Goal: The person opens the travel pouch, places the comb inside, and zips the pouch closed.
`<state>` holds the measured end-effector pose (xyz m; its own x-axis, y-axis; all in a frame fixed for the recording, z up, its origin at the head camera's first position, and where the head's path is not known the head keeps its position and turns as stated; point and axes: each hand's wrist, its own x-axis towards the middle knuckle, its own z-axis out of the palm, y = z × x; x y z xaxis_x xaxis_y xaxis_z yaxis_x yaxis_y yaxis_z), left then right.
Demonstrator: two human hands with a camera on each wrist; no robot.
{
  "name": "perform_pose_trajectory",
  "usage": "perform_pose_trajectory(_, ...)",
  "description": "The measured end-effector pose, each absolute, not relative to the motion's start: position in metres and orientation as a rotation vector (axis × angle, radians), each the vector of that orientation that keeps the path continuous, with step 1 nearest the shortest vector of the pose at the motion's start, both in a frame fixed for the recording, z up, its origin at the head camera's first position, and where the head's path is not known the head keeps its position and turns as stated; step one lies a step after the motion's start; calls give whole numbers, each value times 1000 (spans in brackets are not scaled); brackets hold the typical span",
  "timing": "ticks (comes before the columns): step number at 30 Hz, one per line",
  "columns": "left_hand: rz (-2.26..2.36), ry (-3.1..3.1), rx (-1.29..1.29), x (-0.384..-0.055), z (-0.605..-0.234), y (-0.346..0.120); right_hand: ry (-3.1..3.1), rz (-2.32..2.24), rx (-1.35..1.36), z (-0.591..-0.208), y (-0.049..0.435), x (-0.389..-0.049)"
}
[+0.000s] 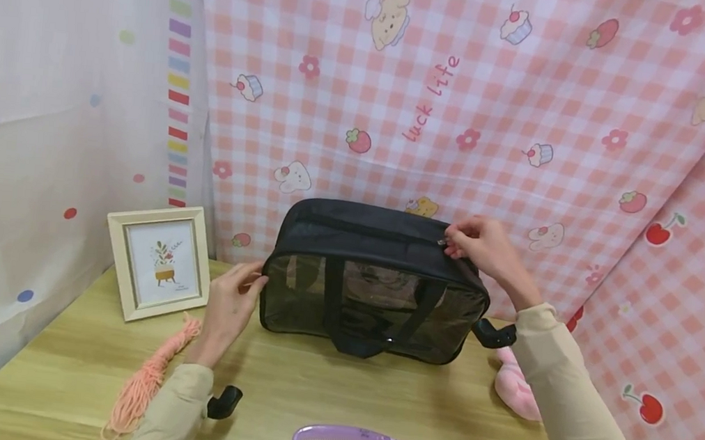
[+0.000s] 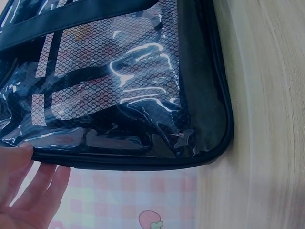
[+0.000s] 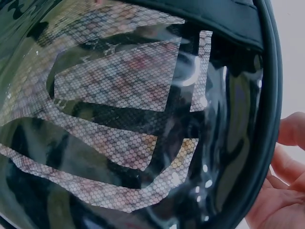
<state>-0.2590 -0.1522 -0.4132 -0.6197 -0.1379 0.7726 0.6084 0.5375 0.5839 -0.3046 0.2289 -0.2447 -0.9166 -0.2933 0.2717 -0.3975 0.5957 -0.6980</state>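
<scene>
A black bag (image 1: 300, 240) with see-through panels stands upright on the table, its strap handle (image 1: 357, 344) hanging down the front. My right hand (image 1: 482, 245) pinches the zipper pull (image 1: 441, 242) at the right end of the zipper along the bag's top. In the right wrist view, the right fingers (image 3: 290, 164) show beyond the bag's dark edge, with the pull out of sight. My left hand (image 1: 233, 307) holds the bag's left edge. The left wrist view has the left thumb (image 2: 16, 157) at the piped rim and the other fingers against the side.
A cream picture frame (image 1: 203, 273) stands at the left, near a hank of peach yarn (image 1: 146, 384). A purple comb (image 1: 358, 438) lies at the table's front. Something soft and pink (image 1: 517, 388) sits right of the bag. A checked cloth (image 1: 338, 93) hangs close behind.
</scene>
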Motion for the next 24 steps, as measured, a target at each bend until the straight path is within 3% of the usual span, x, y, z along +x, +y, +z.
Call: perform_pose_trajectory(24,-1146,-1969,-389,-258,-414,-153,-2769,1261,642,-227,186,-310)
